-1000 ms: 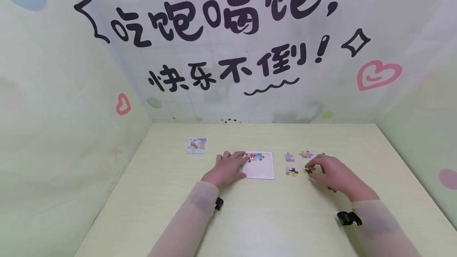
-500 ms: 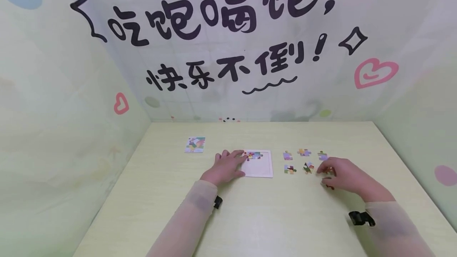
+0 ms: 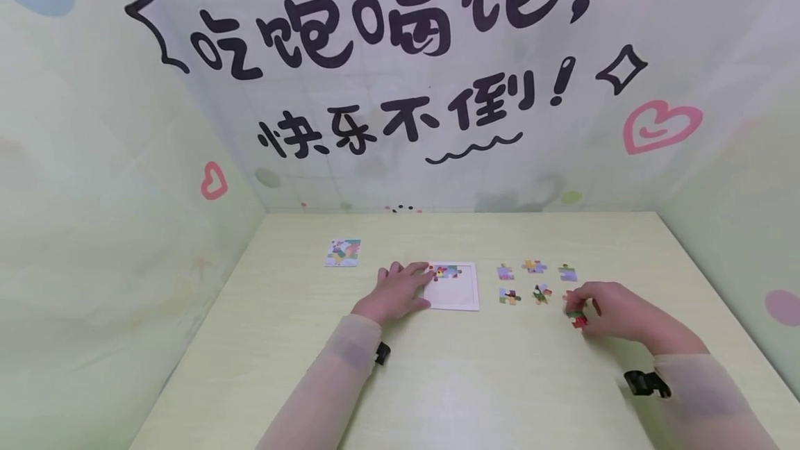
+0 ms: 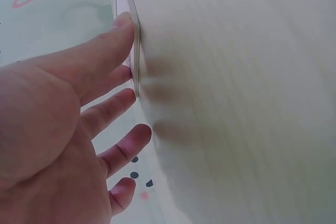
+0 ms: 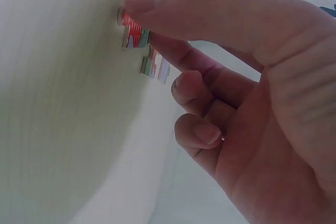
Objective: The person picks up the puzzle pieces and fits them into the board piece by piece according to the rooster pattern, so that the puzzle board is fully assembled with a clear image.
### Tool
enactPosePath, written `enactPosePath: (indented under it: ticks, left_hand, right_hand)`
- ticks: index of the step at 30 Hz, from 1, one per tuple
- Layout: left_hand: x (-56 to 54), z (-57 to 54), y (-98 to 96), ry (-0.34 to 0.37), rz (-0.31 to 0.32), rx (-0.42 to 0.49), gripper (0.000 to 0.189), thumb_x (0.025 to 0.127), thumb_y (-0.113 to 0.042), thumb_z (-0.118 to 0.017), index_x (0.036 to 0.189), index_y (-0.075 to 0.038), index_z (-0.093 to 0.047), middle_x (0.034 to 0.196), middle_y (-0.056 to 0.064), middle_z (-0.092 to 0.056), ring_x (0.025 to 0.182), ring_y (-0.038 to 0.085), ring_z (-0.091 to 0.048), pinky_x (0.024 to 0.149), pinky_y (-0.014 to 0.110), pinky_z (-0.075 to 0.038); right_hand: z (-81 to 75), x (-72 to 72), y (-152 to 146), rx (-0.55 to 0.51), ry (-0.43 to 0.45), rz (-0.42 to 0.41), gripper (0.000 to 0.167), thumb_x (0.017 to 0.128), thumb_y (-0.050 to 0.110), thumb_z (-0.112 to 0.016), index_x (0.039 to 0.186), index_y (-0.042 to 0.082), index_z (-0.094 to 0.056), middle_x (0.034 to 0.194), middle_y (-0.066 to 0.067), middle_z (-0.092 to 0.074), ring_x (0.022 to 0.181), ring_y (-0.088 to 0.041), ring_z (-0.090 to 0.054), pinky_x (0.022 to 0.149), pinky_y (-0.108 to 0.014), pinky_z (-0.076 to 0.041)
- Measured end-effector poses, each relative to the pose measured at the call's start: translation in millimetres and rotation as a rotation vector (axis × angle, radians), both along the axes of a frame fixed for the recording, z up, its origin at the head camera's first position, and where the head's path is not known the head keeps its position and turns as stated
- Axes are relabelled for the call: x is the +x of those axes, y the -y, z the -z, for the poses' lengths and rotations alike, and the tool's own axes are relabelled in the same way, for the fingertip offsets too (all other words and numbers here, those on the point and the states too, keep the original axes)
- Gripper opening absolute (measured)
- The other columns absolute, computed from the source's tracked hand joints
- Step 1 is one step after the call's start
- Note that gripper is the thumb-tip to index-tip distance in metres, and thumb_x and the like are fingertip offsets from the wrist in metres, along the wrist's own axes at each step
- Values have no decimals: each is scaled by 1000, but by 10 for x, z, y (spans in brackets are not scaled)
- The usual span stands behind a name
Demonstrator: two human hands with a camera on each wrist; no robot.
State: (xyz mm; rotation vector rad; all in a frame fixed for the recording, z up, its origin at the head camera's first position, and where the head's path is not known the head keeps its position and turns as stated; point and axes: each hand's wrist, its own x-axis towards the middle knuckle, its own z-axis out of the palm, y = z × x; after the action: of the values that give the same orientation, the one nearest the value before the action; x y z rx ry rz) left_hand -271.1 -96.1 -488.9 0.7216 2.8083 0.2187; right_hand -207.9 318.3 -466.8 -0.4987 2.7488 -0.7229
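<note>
A white puzzle tray (image 3: 453, 295) lies mid-table, with a few joined pieces (image 3: 447, 271) along its upper left. My left hand (image 3: 395, 294) rests at the tray's left side, fingers spread, thumb at the near corner and index finger at the far one. To the right, my right hand (image 3: 615, 311) pinches a red and green puzzle piece (image 5: 135, 31) between thumb and index finger, low over the table. Another puzzle piece (image 5: 149, 66) lies just beyond it, partly hidden by the fingers. A green and red piece (image 3: 541, 294) lies left of this hand.
Between tray and right hand lie more loose pieces: a yellow-purple one (image 3: 534, 267), a purple one (image 3: 505, 271) and a dark-red one (image 3: 509, 296). A green-purple piece (image 3: 567, 272) lies behind. A small picture card (image 3: 342, 253) is at the back left. Printed cloth walls (image 3: 350, 179) enclose the table.
My right hand has moved right, away from the green and red piece, which now lies uncovered, to the red and green piece and pinches it. The left hand has stayed at the tray.
</note>
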Motion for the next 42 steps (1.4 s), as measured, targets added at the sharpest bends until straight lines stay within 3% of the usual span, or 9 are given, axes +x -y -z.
enactPosePath:
  ticks: [11, 25, 35, 42]
  left_hand:
    - [-17, 29, 7, 5, -11, 22, 69, 99, -44, -67, 160, -26, -40, 170, -4, -29, 126, 26, -41, 98, 44, -31]
    - [-68, 108, 18, 14, -17, 27, 71, 98, -48, -66, 160, -30, -37, 171, -9, -27, 129, 26, -40, 101, 47, -30]
    - [-2, 6, 0, 7, -8, 5, 70, 98, -47, -66, 160, -29, -40, 171, -6, -28, 130, 25, -40, 101, 45, -31]
    - [-9, 7, -3, 12, -8, 2, 70, 99, -47, -65, 161, -29, -38, 171, -6, -28, 132, 26, -39, 103, 46, -31]
  right_hand:
    - [43, -14, -23, 11, -82, -24, 26, 77, 2, -83, 96, 16, -74, 92, 6, -66, 75, -12, -47, 64, -26, -42]
    - [70, -23, -27, 6, -95, -26, 25, 75, 7, -86, 95, 17, -74, 93, 5, -65, 76, -11, -46, 64, -26, -42]
    - [122, -24, 4, 7, -110, -32, 29, 73, 15, -90, 96, 19, -71, 93, 8, -66, 83, -10, -52, 74, -28, -50]
    - [165, -42, 3, 1, -145, -30, 28, 73, 15, -90, 94, 21, -72, 91, 9, -65, 78, -8, -49, 69, -26, -45]
